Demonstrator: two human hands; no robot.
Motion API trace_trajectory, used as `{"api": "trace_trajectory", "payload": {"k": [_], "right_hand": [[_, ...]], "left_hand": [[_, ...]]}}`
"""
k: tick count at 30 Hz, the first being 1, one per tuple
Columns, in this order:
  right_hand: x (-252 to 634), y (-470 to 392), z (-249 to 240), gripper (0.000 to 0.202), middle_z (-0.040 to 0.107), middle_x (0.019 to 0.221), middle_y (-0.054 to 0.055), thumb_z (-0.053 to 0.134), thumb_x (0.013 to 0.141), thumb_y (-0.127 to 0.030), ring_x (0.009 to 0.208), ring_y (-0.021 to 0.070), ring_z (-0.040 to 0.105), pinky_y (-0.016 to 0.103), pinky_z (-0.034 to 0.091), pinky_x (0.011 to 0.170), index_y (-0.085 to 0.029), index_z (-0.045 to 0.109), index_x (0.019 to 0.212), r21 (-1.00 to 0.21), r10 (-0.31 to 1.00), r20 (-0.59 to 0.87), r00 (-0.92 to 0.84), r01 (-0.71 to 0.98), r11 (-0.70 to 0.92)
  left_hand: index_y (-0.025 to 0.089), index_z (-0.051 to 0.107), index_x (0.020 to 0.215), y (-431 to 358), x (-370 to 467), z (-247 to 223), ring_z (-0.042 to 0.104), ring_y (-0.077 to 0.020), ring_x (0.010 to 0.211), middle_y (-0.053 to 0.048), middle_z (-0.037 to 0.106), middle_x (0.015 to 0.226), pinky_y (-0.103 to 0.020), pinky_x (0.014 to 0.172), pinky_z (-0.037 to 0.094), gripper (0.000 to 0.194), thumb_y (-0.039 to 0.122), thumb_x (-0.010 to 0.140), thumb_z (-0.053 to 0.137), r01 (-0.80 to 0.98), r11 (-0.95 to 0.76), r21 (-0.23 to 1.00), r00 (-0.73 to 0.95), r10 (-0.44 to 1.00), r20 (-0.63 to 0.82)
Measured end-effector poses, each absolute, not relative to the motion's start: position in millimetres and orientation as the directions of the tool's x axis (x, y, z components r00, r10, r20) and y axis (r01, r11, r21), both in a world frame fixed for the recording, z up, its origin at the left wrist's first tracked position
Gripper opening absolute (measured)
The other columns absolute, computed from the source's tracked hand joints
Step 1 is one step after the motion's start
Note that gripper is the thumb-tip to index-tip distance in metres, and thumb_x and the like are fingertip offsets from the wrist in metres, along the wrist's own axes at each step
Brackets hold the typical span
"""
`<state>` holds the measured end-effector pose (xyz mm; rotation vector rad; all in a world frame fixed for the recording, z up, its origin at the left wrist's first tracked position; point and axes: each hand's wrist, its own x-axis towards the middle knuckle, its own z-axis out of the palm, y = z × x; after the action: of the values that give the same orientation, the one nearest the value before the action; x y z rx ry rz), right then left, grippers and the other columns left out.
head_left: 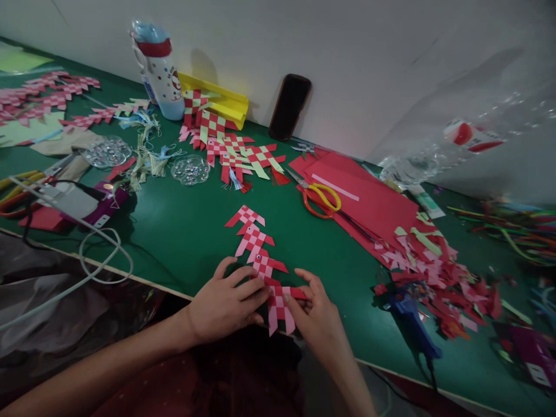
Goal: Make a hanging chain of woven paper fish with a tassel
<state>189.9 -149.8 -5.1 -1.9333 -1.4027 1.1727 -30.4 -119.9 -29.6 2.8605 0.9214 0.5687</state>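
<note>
A chain of woven paper fish in red and pink checks runs from mid-table down to the front edge. My left hand lies over its lower left side, fingers spread, fingertips touching the paper. At the lowest fish, my right hand pinches the red strip on its right side between thumb and fingers. Small googly eyes show on the upper fish. Part of the joint between the lower two fish is hidden by my left fingers.
Scissors lie on red paper sheets at the right. Paper scraps and a blue glue gun are nearer. Behind stand a bottle and phone. Finished fish and a bead tray lie beyond the chain.
</note>
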Motion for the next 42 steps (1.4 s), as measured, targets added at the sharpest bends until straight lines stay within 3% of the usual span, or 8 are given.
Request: {"api": "trace_trajectory", "payload": {"k": [13, 18, 26, 30, 35, 42], "right_hand": [[191.3, -152.5, 0.6, 0.050, 0.072, 0.092, 0.004, 0.054, 0.086, -0.044, 0.076, 0.0181, 0.070, 0.029, 0.055, 0.068, -0.022, 0.047, 0.130, -0.804, 0.931, -0.361, 0.047, 0.490, -0.336], [200.5, -159.5, 0.9, 0.049, 0.068, 0.092, 0.006, 0.051, 0.088, -0.050, 0.070, 0.0161, 0.066, 0.028, 0.054, 0.063, -0.019, 0.052, 0.126, -0.780, 0.947, -0.311, 0.085, 0.546, -0.305], [207.1, -165.1, -5.1, 0.047, 0.067, 0.096, 0.007, 0.052, 0.087, -0.051, 0.072, 0.0161, 0.065, 0.027, 0.054, 0.061, -0.019, 0.057, 0.121, -0.780, 0.954, -0.272, 0.128, 0.552, -0.296], [212.3, -168.0, -9.6, 0.042, 0.069, 0.099, 0.009, 0.047, 0.091, -0.048, 0.074, 0.0177, 0.066, 0.029, 0.054, 0.063, -0.020, 0.059, 0.119, -0.768, 0.974, -0.182, 0.136, 0.598, -0.228], [226.8, -171.5, -15.4, 0.035, 0.069, 0.102, 0.010, 0.045, 0.093, -0.045, 0.075, 0.0183, 0.067, 0.031, 0.053, 0.068, -0.021, 0.064, 0.110, -0.704, 0.978, -0.005, 0.209, 0.694, -0.152], [234.5, -175.1, -22.6, 0.032, 0.069, 0.098, 0.008, 0.045, 0.093, -0.044, 0.077, 0.0189, 0.066, 0.032, 0.053, 0.070, -0.021, 0.064, 0.105, -0.689, 0.959, 0.087, 0.269, 0.712, -0.138]], "left_hand": [[0.025, 0.061, 0.119, -119.1, -30.9, -31.0, 0.050, -0.0227, 0.114, -0.002, 0.065, 0.114, -0.052, 0.113, 0.013, 0.040, 0.053, 0.094, 0.047, 0.544, -0.823, 0.166, 0.743, 0.564, 0.360], [0.025, 0.059, 0.124, -120.2, -33.1, -33.8, 0.049, -0.0226, 0.116, -0.004, 0.066, 0.116, -0.051, 0.114, 0.011, 0.041, 0.052, 0.095, 0.045, 0.533, -0.835, 0.140, 0.756, 0.544, 0.364], [0.026, 0.062, 0.120, -123.5, -34.5, -33.3, 0.050, -0.0226, 0.114, -0.004, 0.066, 0.114, -0.049, 0.113, 0.016, 0.039, 0.052, 0.092, 0.052, 0.564, -0.813, 0.141, 0.734, 0.573, 0.366], [0.026, 0.061, 0.121, -123.9, -30.5, -25.1, 0.050, -0.0222, 0.114, -0.004, 0.066, 0.113, -0.047, 0.113, 0.017, 0.041, 0.053, 0.091, 0.053, 0.583, -0.789, 0.191, 0.704, 0.609, 0.365], [0.028, 0.061, 0.120, -122.6, -25.8, -23.2, 0.048, -0.0242, 0.115, -0.006, 0.064, 0.114, -0.049, 0.112, 0.015, 0.046, 0.060, 0.089, 0.051, 0.586, -0.795, 0.156, 0.717, 0.599, 0.357], [0.029, 0.062, 0.119, -122.9, -26.1, -28.8, 0.047, -0.0241, 0.116, -0.005, 0.063, 0.114, -0.050, 0.113, 0.013, 0.046, 0.061, 0.088, 0.050, 0.596, -0.789, 0.150, 0.716, 0.606, 0.346]]}}
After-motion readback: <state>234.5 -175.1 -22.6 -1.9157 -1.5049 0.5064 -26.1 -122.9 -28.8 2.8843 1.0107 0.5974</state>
